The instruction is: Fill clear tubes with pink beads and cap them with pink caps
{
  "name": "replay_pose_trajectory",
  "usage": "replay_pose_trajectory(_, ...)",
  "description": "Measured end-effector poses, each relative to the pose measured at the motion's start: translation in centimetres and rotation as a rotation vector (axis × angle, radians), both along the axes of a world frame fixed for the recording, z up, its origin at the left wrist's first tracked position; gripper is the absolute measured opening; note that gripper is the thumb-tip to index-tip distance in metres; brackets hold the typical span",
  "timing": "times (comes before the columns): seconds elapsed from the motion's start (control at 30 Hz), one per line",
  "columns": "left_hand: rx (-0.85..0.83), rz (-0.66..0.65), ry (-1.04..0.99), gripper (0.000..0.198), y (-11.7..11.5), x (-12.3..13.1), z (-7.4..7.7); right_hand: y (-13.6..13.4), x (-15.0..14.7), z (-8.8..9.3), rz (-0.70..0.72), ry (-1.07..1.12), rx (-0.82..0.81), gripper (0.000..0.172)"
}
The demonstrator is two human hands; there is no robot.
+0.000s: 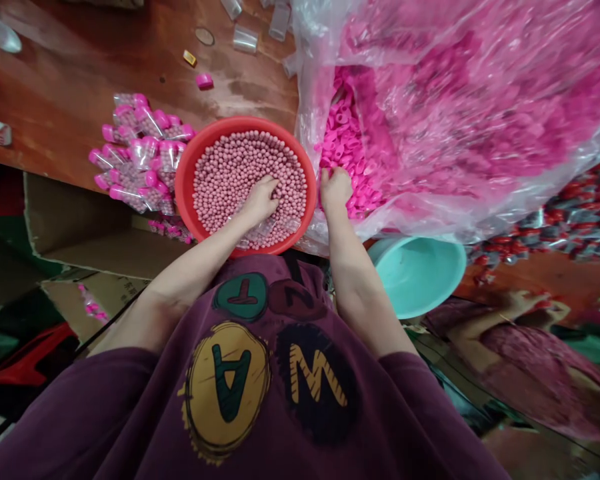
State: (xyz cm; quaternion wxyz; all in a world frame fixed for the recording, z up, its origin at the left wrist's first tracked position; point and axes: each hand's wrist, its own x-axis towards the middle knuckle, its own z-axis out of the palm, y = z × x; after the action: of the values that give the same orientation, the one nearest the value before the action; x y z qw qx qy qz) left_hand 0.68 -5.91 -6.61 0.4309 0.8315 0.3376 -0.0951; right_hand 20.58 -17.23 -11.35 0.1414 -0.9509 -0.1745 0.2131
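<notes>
My left hand [263, 199] is over a red basin [181, 177] filled with small pink beads [230, 167]. Its fingers are curled down at the beads, and whatever is in them is hidden. Clear plastic [273, 233] lies on the beads by my left wrist. To the right of the basin, my right hand [337, 189] is at the near edge of a heap of bright pink plastic caps [345, 127]. Those fingers are curled in too, and I cannot see what they grip. The caps spill from the mouth of a large clear bag [313, 100].
Pink-capped clear containers of beads [140, 157] are piled left of the basin, above an open cardboard box [95, 230]. A turquoise bowl [420, 273] stands at right. Clear cups [245, 39] lie at the back. Another person's hands [530, 307] work at far right, near red-and-grey pieces [555, 227].
</notes>
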Motion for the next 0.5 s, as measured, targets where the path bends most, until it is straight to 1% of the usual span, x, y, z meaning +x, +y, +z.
replay_pose_trajectory(0.07,-0.008,0.038,-0.087,0.034,0.7,-1.3,-0.2,0.5,-0.3,-0.2,-0.005,0.022,-0.016,0.021)
replay_pose_trajectory(0.13,-0.004,0.087,-0.162,0.045,1.5,-2.6,-0.1,-0.2,-0.2,-0.1,0.003,0.06,0.051,0.017)
replay_pose_trajectory(0.17,-0.032,0.111,-0.206,0.05,1.8,-3.2,0.2,-0.9,0.0,0.1,0.007,0.083,0.106,0.015)
replay_pose_trajectory(0.2,-0.087,0.134,-0.259,0.054,2.1,-3.7,0.5,-1.7,0.2,0.3,0.005,0.105,0.172,0.012)
replay_pose_trajectory(0.27,-0.248,0.189,-0.373,0.057,2.4,-4.5,1.3,-3.5,0.5,0.8,-0.031,0.131,0.331,0.009)
replay_pose_trajectory(0.3,-0.343,0.222,-0.418,0.055,2.4,-4.7,1.8,-4.3,0.5,1.2,-0.056,0.137,0.425,0.013)
replay_pose_trajectory(0.4,-0.603,0.322,-0.477,0.042,1.9,-4.7,3.2,-5.7,0.0,2.5,-0.106,0.211,0.719,0.041)
replay_pose_trajectory(0.43,-0.67,0.352,-0.484,0.041,1.7,-4.6,3.6,-5.8,-0.5,3.1,-0.107,0.273,0.79,0.048)
replay_pose_trajectory(0.5,-0.766,0.406,-0.504,0.041,1.2,-4.3,4.1,-5.4,-1.6,4.7,-0.092,0.417,0.872,0.056)
